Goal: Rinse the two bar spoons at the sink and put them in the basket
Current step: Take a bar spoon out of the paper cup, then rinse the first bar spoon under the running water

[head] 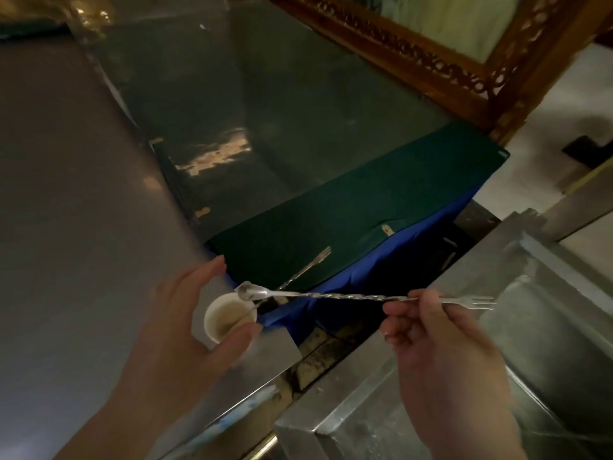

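Steel bar spoon [331, 295] pinched in your right hand [441, 340], left hand [185, 327] closed round paper cup [229, 316]; lift second spoon [306, 267] out, keep both level toward sink [517, 327].

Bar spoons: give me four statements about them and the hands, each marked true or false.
1. The right hand holds a bar spoon near its fork end. True.
2. The left hand is empty. False: it holds a small white cup.
3. The second bar spoon lies on the dark green cloth. True.
4. The held spoon's bowl is under running water. False: it is by the cup; no water shows.
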The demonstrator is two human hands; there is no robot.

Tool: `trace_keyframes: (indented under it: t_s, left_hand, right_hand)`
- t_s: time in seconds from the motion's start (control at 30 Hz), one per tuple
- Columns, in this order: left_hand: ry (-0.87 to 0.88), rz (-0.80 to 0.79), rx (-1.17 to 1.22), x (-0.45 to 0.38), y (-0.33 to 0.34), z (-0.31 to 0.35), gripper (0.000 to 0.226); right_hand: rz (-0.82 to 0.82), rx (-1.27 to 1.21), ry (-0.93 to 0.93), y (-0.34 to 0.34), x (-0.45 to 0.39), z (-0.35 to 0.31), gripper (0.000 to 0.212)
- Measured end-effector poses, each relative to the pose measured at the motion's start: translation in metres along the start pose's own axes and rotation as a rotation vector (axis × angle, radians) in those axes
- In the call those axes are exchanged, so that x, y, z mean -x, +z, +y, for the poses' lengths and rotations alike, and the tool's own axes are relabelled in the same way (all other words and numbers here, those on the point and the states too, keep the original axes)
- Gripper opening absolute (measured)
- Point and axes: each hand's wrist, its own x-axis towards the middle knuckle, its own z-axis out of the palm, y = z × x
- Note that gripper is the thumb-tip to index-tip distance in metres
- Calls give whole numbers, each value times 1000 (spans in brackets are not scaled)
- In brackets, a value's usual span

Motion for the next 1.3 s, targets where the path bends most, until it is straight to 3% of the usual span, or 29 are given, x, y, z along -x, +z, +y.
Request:
trace_keyframes:
  t_s: [0.27,0.47,0.7,0.8,0.93,1.13,1.3]
  left_hand:
    - [262,-14,95,-10,39,100,46]
    - [389,-170,193,3,112,174,38]
    - [483,-472,282,50,229,253,45]
    - [461,-593,316,69,276,270,44]
    - [365,-746,403,88,344,287,43]
    - [277,-793,434,98,422,305,33]
    - [167,-823,448,99,459,311,42]
  right_hand:
    - [115,-211,-125,-68,17,-67,29]
    - [333,-280,-237,-161,32,-107,38]
    - [601,-372,-307,-293,54,-125,54]
    - [681,-418,-294,-340,57,-119,34]
    - [785,-447,-258,-389,52,-103,29]
    - [846,-518,-208,-430,33,-84,25]
    - [863,-558,-184,-447,16,-69,26]
